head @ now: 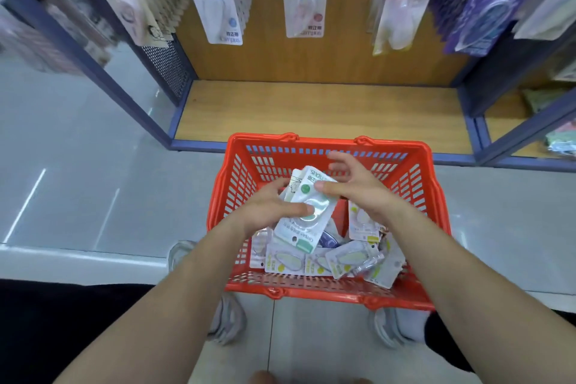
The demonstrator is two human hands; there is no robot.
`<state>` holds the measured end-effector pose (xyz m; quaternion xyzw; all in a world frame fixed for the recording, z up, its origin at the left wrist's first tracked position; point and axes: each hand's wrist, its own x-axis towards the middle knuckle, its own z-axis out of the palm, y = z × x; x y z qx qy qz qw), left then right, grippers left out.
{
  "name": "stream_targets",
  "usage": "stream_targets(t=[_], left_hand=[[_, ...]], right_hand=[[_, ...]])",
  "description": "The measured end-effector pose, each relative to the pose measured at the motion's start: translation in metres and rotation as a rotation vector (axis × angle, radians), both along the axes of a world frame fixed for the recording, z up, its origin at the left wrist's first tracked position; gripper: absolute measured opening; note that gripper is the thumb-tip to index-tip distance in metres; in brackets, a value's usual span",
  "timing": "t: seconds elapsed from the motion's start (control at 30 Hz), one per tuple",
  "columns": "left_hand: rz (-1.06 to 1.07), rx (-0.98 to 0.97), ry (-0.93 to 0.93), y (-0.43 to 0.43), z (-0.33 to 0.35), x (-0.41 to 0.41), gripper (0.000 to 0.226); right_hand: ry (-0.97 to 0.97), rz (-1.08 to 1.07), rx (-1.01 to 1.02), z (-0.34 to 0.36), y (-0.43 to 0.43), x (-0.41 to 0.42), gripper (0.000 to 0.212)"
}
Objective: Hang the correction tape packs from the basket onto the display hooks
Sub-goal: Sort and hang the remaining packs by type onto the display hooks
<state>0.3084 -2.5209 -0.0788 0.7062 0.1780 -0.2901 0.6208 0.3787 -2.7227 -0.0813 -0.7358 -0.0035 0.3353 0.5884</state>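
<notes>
Over the red basket (327, 291) at centre frame, the left hand (268, 206) gripped several correction tape packs (307, 218), white cards with green labels and clear blisters; the right hand (358, 187), fingers spread, touched the top pack by thumb.

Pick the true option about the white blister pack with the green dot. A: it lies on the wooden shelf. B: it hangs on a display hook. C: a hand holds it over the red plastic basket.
C: the left hand grips the white blister pack above the red plastic basket, the right hand touching it with its thumb.
</notes>
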Motion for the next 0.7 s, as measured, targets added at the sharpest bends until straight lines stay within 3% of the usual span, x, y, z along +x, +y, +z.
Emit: stream_targets(t=[0.13,0.23,0.47,0.7], left_hand=[[-0.17,0.021,0.007,0.0,0.013,-0.001,0.083],[-0.231,0.051,0.008,-0.002,0.02,-0.001,0.086],[-0.398,0.121,0.03,-0.008,0.024,-0.002,0.084],[-0.205,0.075,-0.069,-0.003,0.016,0.003,0.071]], right_hand=[[0.005,0.444,-0.125,0.019,-0.011,0.011,0.091],[-0.066,0.571,-0.229,0.021,-0.017,0.014,0.108],[-0.075,0.839,-0.347,0.027,-0.009,0.017,0.08],[0.008,0.684,-0.22,0.019,-0.019,0.014,0.045]])
